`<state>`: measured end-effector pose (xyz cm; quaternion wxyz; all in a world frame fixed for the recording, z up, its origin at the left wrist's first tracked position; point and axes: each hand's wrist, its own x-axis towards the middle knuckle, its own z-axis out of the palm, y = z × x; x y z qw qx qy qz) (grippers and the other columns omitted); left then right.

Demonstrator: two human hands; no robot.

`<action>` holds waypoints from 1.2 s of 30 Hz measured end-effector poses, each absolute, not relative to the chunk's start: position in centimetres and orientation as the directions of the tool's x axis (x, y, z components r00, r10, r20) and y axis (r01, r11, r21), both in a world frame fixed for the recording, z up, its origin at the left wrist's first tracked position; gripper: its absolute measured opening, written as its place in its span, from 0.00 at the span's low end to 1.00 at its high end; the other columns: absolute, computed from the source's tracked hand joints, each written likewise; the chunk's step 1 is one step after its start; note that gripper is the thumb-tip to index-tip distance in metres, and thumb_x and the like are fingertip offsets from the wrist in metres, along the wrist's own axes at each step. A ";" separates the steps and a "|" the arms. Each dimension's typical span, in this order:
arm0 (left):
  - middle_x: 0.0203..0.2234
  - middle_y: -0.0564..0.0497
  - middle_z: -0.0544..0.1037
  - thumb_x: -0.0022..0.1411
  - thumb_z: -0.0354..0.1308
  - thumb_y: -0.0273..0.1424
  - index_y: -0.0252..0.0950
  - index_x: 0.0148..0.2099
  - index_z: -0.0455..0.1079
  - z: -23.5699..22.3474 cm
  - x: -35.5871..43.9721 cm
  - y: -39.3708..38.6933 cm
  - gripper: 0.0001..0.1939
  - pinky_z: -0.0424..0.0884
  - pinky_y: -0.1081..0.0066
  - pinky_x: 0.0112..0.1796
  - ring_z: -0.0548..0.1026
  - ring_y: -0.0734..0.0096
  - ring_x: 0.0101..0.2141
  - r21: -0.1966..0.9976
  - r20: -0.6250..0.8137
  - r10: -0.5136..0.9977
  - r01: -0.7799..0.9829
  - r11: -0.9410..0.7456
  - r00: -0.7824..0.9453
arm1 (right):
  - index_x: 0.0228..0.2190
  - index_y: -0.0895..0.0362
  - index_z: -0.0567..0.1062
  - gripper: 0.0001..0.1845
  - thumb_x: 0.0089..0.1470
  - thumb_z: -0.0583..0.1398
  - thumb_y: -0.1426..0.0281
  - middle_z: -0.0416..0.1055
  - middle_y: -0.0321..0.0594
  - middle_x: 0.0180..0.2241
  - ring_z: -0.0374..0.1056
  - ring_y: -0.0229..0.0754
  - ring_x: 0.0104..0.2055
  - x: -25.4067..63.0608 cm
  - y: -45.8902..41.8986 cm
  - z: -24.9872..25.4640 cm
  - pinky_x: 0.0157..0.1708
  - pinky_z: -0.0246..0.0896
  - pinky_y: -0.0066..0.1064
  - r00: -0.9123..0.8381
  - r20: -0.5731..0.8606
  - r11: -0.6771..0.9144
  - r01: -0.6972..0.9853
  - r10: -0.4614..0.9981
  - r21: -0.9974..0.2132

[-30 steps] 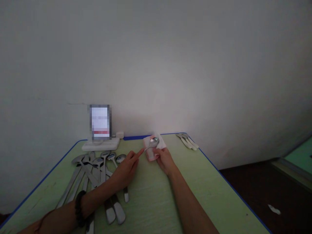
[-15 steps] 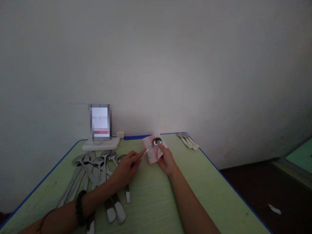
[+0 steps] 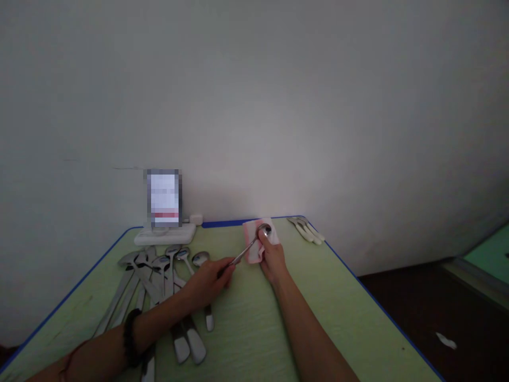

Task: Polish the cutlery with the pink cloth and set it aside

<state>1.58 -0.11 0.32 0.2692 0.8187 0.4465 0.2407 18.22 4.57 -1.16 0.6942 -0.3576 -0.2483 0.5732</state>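
Note:
A shiny metal spoon slants up to the right over the table, its bowl at the far end. My left hand is closed around the spoon's handle. In my right hand is a pink and white cloth, which lies behind the spoon's bowl. My right thumb presses on the bowl, with the cloth beneath it; the fingers under the cloth are hidden. Left of my left hand, and partly under that forearm, several metal spoons and other long-handled utensils lie in a loose pile.
A blurred lit screen stands on a white base at the back left, beside a small white block. Several white-handled forks lie at the back right. The green table has a blue edge and meets a grey wall.
The spoon and cloth have shifted slightly right, and more of the spoon's handle shows. My left hand sits a little lower and further right, gripping nearer the handle's end.

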 end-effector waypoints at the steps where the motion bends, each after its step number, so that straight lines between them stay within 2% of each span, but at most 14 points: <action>1: 0.18 0.56 0.71 0.64 0.40 0.35 0.35 0.35 0.69 0.4 1.5 -0.1 0.17 0.61 0.77 0.25 0.68 0.75 0.20 0.650 0.153 0.857 0.603 -0.462 0.492 | 0.30 0.57 0.74 0.15 0.35 0.66 0.67 0.74 0.35 0.29 0.69 0.38 0.30 18.3 4.5 -1.0 0.32 0.64 0.30 0.192 -0.056 0.077 -0.620 0.980 -0.781; 10: 0.16 0.56 0.69 0.64 0.40 0.36 0.34 0.33 0.68 0.4 1.7 -0.3 0.18 0.60 0.77 0.23 0.67 0.75 0.18 0.657 0.168 0.879 0.614 -0.437 0.446 | 0.29 0.57 0.72 0.15 0.35 0.67 0.68 0.74 0.34 0.25 0.69 0.38 0.27 17.9 3.5 -0.5 0.28 0.63 0.28 -0.053 -0.004 -0.035 -0.592 0.999 -0.805; 18: 0.15 0.55 0.70 0.63 0.40 0.37 0.35 0.29 0.67 0.3 1.6 -0.2 0.19 0.59 0.76 0.23 0.66 0.75 0.17 0.669 0.155 0.893 0.620 -0.410 0.423 | 0.27 0.57 0.72 0.13 0.36 0.67 0.67 0.72 0.33 0.22 0.66 0.36 0.23 17.3 3.1 -0.4 0.24 0.60 0.27 -0.096 0.022 -0.036 -0.563 0.995 -0.826; 23: 0.15 0.56 0.70 0.63 0.41 0.37 0.36 0.25 0.64 0.1 1.8 0.0 0.18 0.59 0.77 0.23 0.66 0.75 0.18 0.667 0.160 0.894 0.623 -0.410 0.418 | 0.25 0.58 0.71 0.12 0.35 0.67 0.68 0.71 0.32 0.21 0.64 0.34 0.20 17.2 3.2 -0.8 0.22 0.58 0.26 -0.066 -0.010 -0.047 -0.575 0.998 -0.817; 30: 0.13 0.58 0.66 0.63 0.41 0.40 0.35 0.29 0.65 0.2 1.9 0.0 0.19 0.58 0.77 0.21 0.65 0.76 0.16 0.700 0.125 0.896 0.602 -0.384 0.426 | 0.24 0.58 0.71 0.12 0.34 0.67 0.69 0.70 0.31 0.19 0.63 0.33 0.21 17.1 3.4 -0.4 0.22 0.56 0.25 0.063 -0.064 -0.010 -0.632 0.996 -0.775; 36: 0.15 0.58 0.65 0.63 0.41 0.36 0.35 0.29 0.65 0.2 1.7 -0.1 0.17 0.57 0.77 0.22 0.64 0.77 0.18 0.701 0.147 0.869 0.571 -0.428 0.472 | 0.22 0.59 0.71 0.10 0.35 0.66 0.70 0.69 0.31 0.19 0.63 0.34 0.22 17.2 3.5 -0.4 0.23 0.57 0.25 0.098 -0.091 -0.006 -0.649 0.991 -0.761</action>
